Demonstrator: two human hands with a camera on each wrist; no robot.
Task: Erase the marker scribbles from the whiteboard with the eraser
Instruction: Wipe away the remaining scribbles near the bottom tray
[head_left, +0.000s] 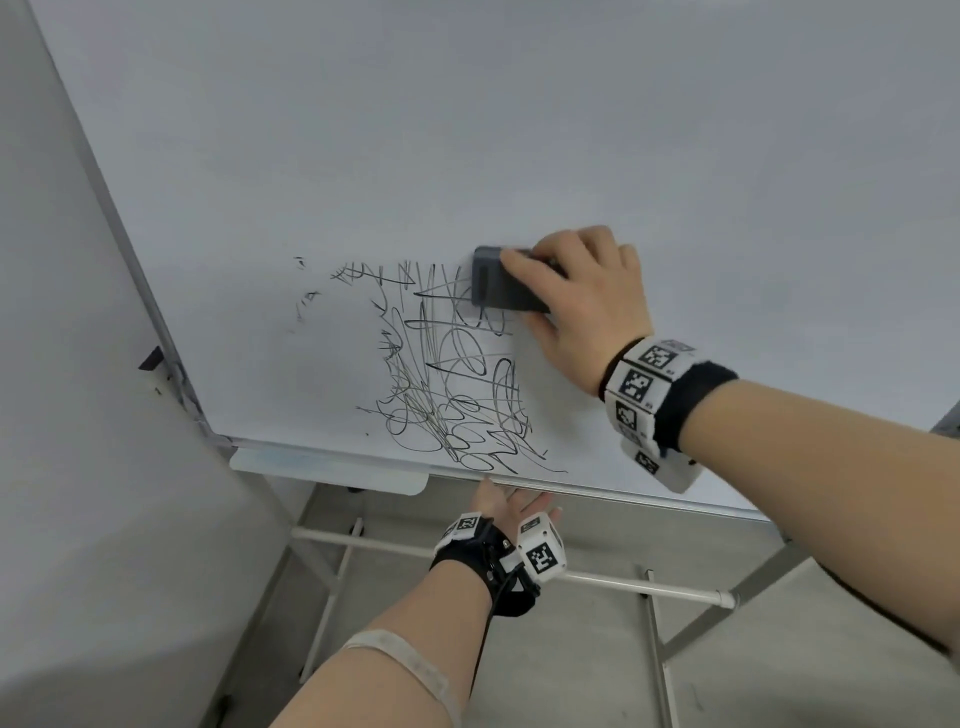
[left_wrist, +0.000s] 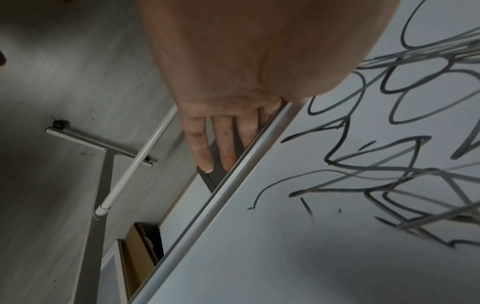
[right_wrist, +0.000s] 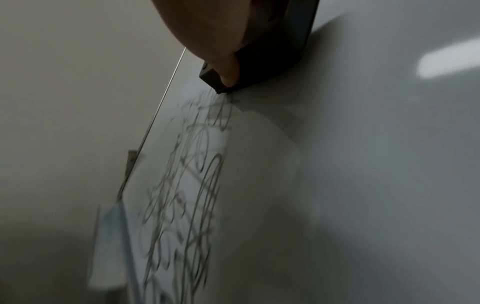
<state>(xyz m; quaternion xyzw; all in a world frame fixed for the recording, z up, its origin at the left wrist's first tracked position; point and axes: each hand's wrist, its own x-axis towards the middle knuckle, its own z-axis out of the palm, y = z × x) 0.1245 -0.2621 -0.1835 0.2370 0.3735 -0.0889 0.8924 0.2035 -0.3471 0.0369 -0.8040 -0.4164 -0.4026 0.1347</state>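
A white whiteboard (head_left: 467, 130) fills the head view, with a dense patch of black marker scribbles (head_left: 452, 374) low on it. My right hand (head_left: 582, 296) grips a dark grey eraser (head_left: 501, 286) and presses it flat on the board at the scribbles' upper right corner. The right wrist view shows the eraser (right_wrist: 280, 51) against the board, with blurred scribbles (right_wrist: 187, 195) below it. My left hand (head_left: 511, 501) reaches under the board's bottom frame (left_wrist: 233, 174), its straight fingers (left_wrist: 200, 148) lying behind the edge, and the scribbles (left_wrist: 389, 144) lie close by.
A pale marker tray (head_left: 327, 467) hangs under the board's lower left edge. The metal stand (head_left: 571, 571) with a white crossbar spans the grey floor below. A grey wall (head_left: 67, 364) stands close on the left. Cardboard (left_wrist: 140, 257) leans behind the board.
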